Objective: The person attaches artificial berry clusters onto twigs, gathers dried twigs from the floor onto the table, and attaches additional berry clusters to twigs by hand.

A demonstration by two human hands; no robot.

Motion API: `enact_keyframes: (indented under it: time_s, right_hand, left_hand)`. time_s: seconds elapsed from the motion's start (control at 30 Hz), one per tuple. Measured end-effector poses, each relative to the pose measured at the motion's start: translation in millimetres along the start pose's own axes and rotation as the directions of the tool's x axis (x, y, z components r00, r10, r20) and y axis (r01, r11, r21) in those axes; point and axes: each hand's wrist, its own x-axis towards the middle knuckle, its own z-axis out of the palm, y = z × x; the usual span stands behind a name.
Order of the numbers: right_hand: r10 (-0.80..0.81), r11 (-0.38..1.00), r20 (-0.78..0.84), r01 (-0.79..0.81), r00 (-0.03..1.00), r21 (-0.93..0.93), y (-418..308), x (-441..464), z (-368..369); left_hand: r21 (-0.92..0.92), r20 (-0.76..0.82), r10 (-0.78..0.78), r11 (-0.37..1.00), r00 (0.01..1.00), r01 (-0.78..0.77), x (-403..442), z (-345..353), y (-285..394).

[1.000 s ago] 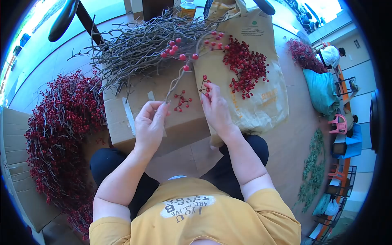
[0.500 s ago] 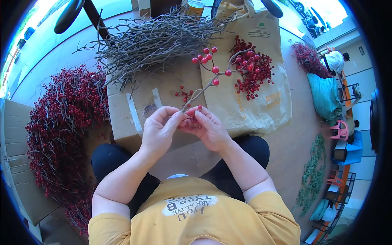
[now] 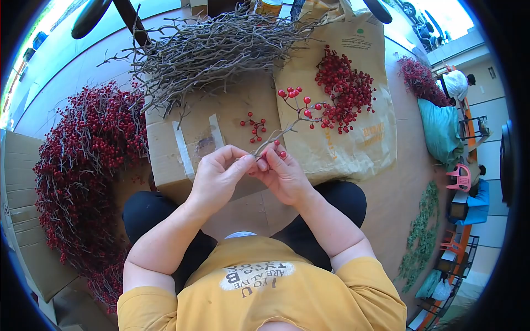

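My left hand pinches the lower end of a brown twig with red berries at its upper end. My right hand meets it at the twig's base, fingers closed on a small berry sprig that they partly hide. Beyond my hands, a loose berry sprig lies on the cardboard box. A red berry pile rests on the tan paper bag to the right. Bare grey twigs are heaped across the box's far side.
A large mass of berry branches stands at the left beside an open carton. Green sprigs lie on the floor at the right, near a pink chair and a green sack. A person is at the far right.
My right hand has come left and toward me with its sprig to meet my left hand at the twig. The twig's berried end has swung to the right and lower.
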Motion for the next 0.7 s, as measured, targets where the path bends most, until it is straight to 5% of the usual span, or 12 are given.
enact_keyframes:
  time_s: [0.7]
  right_hand:
    - [-0.022, 0.997, -0.03, 0.02, 0.999, -0.075, 2, -3, -3]
  left_hand:
    - [-0.065, -0.004, -0.016, 0.998, 1.0, 0.016, 2, 2, -12]
